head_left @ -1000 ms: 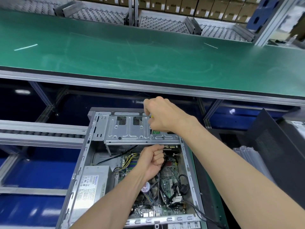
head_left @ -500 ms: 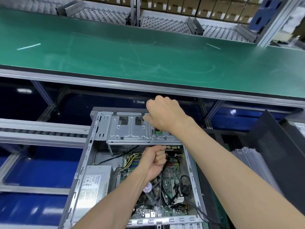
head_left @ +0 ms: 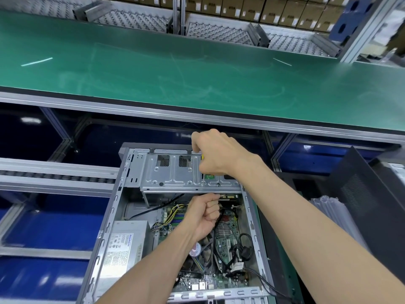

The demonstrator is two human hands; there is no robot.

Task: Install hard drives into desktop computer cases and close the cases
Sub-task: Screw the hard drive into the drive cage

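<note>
Right hand (head_left: pixel 215 153) grips a screwdriver (head_left: pixel 203 172) upright on the drive cage (head_left: pixel 175 174); left hand (head_left: pixel 202 212), fist curled, sits beneath, contents unclear.

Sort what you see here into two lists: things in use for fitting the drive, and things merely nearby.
In use:
right hand
screwdriver
drive cage
computer case
left hand

Merely nearby:
green conveyor belt
cardboard boxes
black side panel
roller track

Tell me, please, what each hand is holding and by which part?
The right hand holds a screwdriver by its yellow handle, tip on the drive cage. The left hand is fisted under the cage; what it holds cannot be told.
</note>
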